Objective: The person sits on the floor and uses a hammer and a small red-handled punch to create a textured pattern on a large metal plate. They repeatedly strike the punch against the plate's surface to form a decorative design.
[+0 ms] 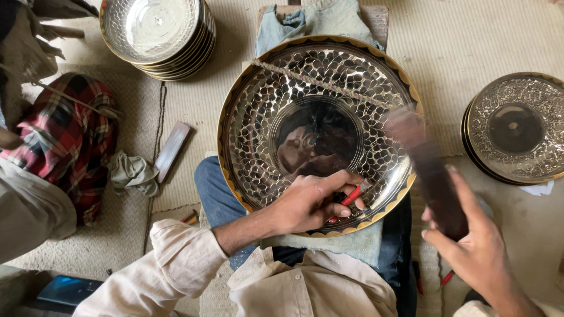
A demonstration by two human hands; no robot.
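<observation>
Brass tray (pixel 320 82) rests in my lap; my left hand (pixel 311 202) pinches a red tool (pixel 348 201) at six o'clock, tip hidden. My right hand (pixel 479 246) grips a blurred dark mallet (pixel 426 167) at four o'clock.

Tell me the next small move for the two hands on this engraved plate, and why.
Probably bring the dark mallet in the right hand down onto the red-handled chisel, since the left hand holds its tip against the large engraved plate and the mallet is raised, blurred.
</observation>
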